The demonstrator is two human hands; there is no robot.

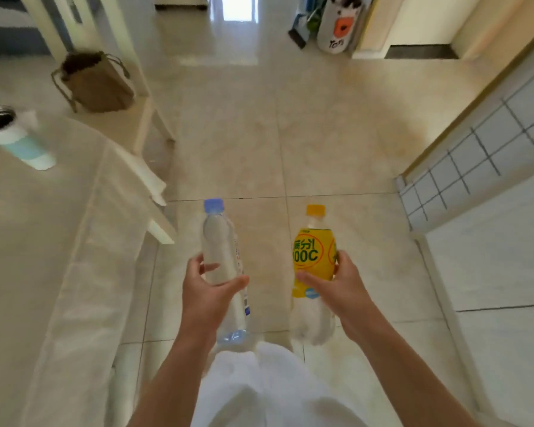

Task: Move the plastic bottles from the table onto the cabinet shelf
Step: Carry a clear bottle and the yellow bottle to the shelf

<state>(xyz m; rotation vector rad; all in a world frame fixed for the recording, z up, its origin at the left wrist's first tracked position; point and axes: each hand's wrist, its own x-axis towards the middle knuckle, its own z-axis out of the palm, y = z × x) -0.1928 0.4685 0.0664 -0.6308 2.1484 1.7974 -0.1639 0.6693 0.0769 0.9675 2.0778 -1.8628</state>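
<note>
Two bottles are held upright above the floor beside the table [59,272]: left hand [208,291] grips the clear bottle [221,254], right hand [339,282] grips the yellow bottle [310,260].

The left frame edge cuts off the blurred tumbler [13,137]; both bottles' label print is unreadably smeared.

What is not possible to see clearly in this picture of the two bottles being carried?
- Head view: the cabinet shelf is not identifiable.
- Yellow-label bottle: the label text is partly covered by the right hand.
- Clear bottle: its print is too small and blurred; the left hand covers its middle.
- Table: cut off by the left edge.
</note>
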